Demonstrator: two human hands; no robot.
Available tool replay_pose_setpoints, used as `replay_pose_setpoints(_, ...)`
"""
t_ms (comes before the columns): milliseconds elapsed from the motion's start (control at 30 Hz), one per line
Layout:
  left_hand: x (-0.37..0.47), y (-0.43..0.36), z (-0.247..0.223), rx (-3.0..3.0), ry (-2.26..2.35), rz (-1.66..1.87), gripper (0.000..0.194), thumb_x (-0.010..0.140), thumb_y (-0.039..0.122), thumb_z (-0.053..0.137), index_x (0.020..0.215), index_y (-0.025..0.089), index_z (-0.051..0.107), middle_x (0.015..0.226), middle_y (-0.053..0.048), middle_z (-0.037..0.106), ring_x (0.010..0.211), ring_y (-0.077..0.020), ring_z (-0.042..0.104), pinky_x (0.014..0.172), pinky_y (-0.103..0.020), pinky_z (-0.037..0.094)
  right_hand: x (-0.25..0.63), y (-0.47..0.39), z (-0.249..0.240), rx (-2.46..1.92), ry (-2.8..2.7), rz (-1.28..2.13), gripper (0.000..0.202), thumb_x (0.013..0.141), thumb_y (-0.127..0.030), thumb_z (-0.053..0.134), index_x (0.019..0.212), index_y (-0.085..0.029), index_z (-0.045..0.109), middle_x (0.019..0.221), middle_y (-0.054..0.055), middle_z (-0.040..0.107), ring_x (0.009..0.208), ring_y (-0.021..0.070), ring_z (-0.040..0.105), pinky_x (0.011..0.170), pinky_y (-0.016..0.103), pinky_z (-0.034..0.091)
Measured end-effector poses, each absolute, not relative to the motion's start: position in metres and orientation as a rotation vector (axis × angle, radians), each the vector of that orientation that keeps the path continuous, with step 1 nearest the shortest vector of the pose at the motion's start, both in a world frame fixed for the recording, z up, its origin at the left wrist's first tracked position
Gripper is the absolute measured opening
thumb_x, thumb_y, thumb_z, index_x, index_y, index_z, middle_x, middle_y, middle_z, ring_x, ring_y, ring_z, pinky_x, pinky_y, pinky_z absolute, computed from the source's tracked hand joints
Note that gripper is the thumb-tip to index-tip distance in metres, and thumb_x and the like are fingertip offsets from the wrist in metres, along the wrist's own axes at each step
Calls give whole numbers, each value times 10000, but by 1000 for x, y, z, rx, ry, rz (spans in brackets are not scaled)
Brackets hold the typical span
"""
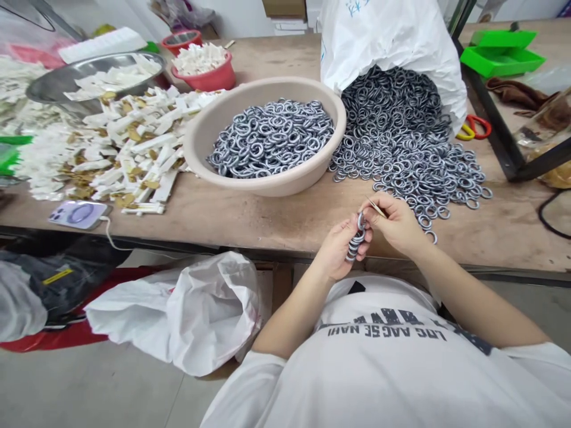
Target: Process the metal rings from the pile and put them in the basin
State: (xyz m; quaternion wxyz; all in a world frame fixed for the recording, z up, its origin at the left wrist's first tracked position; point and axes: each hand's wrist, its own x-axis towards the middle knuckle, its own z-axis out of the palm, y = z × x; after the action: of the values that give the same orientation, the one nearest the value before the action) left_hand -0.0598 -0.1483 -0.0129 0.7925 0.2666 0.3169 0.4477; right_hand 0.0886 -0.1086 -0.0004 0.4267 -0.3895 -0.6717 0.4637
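Observation:
Several dark grey rings (355, 242) lie stacked in my left hand (338, 246), whose fingers are curled round them. My right hand (395, 221) pinches a thin pointed tool (377, 207) with a brass-coloured shaft; its exact kind I cannot make out. The fingertips of my right hand meet the topmost ring of the stack. Just beyond my hands, a heap of loose grey rings (414, 172) spills from a white sack (392, 35) lying on its side. To the left stands a beige basin (265, 185) holding many more such rings.
White plastic pieces (147, 148) are piled at the left, near a metal bowl (40, 89) and a red bowl (209, 77). A phone (78, 214) with a cable lies at the table's front edge. Scissors (475, 127) and green trays (502, 59) are at the right. A white bag (196, 309) stands below.

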Motion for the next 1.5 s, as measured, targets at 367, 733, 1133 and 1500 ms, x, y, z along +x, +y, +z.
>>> replay_pose_setpoints(367, -59, -141, -2, 686, 692, 968, 381, 843, 528, 671, 819, 170, 542, 653, 32, 525, 440, -49, 434, 391, -174, 321, 99, -113, 12, -914, -1805, 857, 173, 863, -379, 721, 952, -230, 722, 872, 20, 638, 823, 169, 592, 782, 321, 459)
replay_pose_setpoints(733, -60, -137, -10, 670, 760, 1094, 442, 828, 573, 668, 745, 167, 512, 607, 43, 520, 414, -42, 429, 392, -174, 329, 104, -118, 11, -1103, -2056, 610, 302, 964, -465, 549, 846, -200, 635, 759, 19, 609, 709, 153, 544, 665, 293, 363)
replay_pose_setpoints(1133, -63, -139, -15, 689, 782, 1044, 428, 800, 558, 707, 774, 172, 524, 575, 60, 510, 410, -45, 428, 382, -172, 333, 104, -130, 13, -1131, -2227, 616, 388, 1011, -448, 454, 763, -210, 634, 725, 17, 639, 662, 140, 534, 631, 282, 315)
replay_pose_setpoints(1500, -74, -161, -19, 764, 712, 895, 425, 862, 511, 656, 685, 151, 516, 584, 24, 516, 424, -43, 429, 415, -180, 310, 107, -111, 2, -1458, -2004, 493, 469, 986, -556, 451, 686, -218, 579, 588, -12, 565, 561, 142, 502, 567, 287, 251)
